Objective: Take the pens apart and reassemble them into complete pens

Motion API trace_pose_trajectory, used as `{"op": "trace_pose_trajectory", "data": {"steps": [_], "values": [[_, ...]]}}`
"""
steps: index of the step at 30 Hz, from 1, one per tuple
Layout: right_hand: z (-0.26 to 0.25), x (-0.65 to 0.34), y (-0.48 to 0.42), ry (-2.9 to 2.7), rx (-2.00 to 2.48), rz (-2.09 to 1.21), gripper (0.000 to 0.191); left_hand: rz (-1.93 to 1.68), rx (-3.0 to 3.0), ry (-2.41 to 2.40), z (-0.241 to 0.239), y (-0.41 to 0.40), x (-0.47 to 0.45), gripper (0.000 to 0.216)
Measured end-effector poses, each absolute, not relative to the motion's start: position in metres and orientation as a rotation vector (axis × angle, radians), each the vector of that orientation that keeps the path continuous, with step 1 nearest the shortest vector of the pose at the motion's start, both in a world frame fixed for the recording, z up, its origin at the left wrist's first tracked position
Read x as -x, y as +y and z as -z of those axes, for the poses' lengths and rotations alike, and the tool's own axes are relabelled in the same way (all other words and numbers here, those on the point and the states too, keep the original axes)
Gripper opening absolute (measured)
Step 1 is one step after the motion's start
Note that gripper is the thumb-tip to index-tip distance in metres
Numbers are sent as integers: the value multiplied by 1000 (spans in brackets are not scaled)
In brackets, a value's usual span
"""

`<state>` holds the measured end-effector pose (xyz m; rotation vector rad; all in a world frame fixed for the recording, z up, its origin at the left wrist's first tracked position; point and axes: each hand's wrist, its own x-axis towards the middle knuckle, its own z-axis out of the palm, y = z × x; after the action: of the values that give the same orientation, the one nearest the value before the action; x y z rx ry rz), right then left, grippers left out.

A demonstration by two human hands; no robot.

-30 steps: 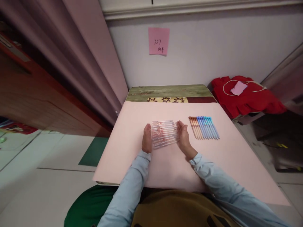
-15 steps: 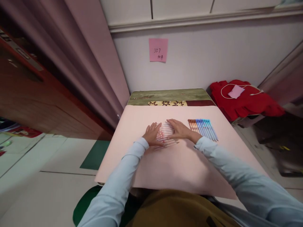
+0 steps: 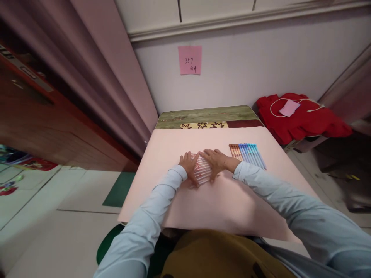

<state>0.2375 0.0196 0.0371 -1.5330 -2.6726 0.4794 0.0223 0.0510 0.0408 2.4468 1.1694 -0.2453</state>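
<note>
A row of slim white-and-red pens [image 3: 202,168] lies side by side on the pink sheet [image 3: 179,208]. My left hand [image 3: 189,166] rests against the row's left ends, fingers spread, the thumb reaching along the near side. At the right ends, my right hand [image 3: 215,161] presses in with its fingers apart. Both hands cover the tips of several pens. To the right of my right hand is a second neat row, with brown-capped pens [image 3: 235,151] on its left and blue pens [image 3: 251,155] beside them.
A patterned green tabletop [image 3: 203,113] shows beyond the sheet, against the wall. A pink note [image 3: 189,60] is stuck there. On the right, red cloth [image 3: 307,122] carries a white cable and a pink paper [image 3: 289,107]. A wooden door [image 3: 58,127] and curtain [image 3: 116,85] stand left.
Both hands have drawn in on the white-and-red pens, which now lie in a tighter, more even row. The near pens that stuck out to the right are pushed in line.
</note>
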Motion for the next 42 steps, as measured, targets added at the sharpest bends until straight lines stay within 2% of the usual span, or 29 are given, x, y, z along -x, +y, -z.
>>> {"op": "trace_pose_trajectory", "data": {"steps": [7, 13, 21, 24, 30, 37, 42], "values": [[-46, -230, 10, -2834, 1582, -298, 140, 568, -2585, 1174, -58, 44, -29, 153], [-58, -225, 6, -2902, 1554, -162, 125, 441, -2746, 1157, -61, 45, -28, 125], [-59, -227, 6, -2884, 1552, -297, 114, 437, -2765, 1144, -69, 48, -29, 84], [-63, -225, 5, -2858, 1558, -298, 101, 471, -2773, 1139, -73, 45, -34, 71], [-66, -214, 1, -2808, 1649, -226, 48, 437, -2744, 1176, -69, 38, -41, 53], [-69, -206, 3, -2712, 1825, -193, 39, 349, -2723, 1259, -65, 32, -38, 34], [-68, -202, 1, -2686, 1845, -162, 39, 299, -2746, 1294, -65, 28, -37, 32]]}}
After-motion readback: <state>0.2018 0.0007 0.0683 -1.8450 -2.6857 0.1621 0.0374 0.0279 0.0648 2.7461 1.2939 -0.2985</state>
